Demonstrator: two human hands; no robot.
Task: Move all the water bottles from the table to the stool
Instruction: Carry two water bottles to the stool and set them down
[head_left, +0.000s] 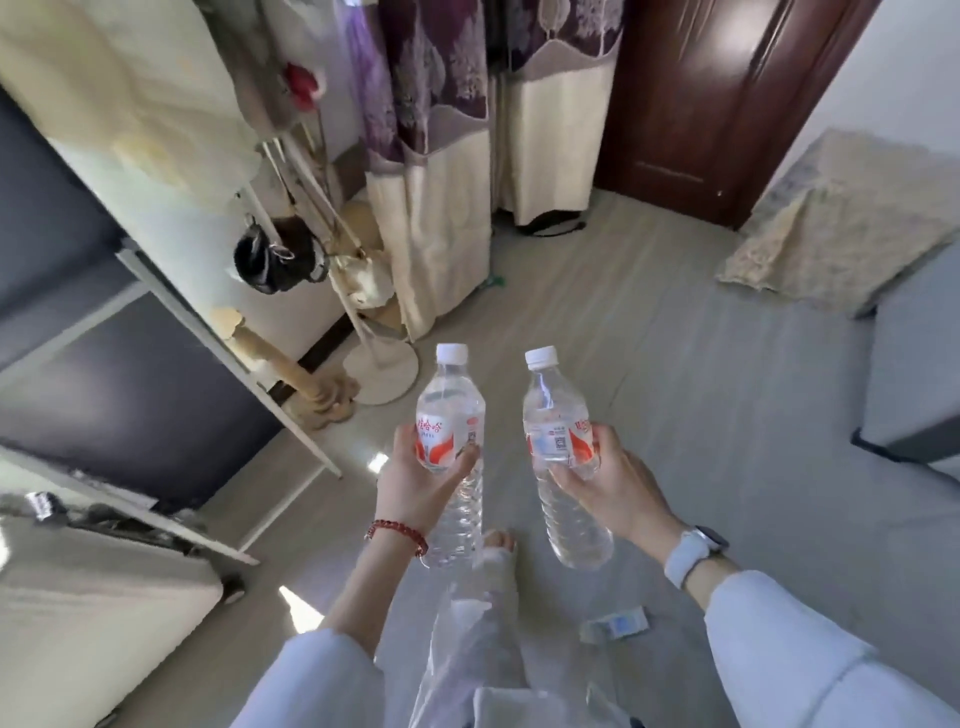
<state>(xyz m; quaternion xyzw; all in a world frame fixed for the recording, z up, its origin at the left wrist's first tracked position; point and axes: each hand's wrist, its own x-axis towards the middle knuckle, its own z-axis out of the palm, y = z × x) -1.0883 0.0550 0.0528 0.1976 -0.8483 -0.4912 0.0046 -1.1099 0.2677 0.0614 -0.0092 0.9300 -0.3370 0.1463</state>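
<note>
I hold two clear water bottles with white caps and red-and-white labels, upright in front of me over the floor. My left hand (415, 480) is wrapped around the label of the left bottle (451, 415). The right bottle (558, 405) is gripped at its label by my right hand (610, 480), which wears a white watch. The bottles stand side by side, a little apart. No stool or table with bottles shows in the head view.
A dark cabinet with a white frame (156, 322) runs along the left, with a white coat stand (382, 364) beyond it. Curtains (441, 156) and a brown door (701, 104) lie ahead. A lace-covered piece of furniture (841, 223) is at right. A small packet (615, 626) lies on the floor.
</note>
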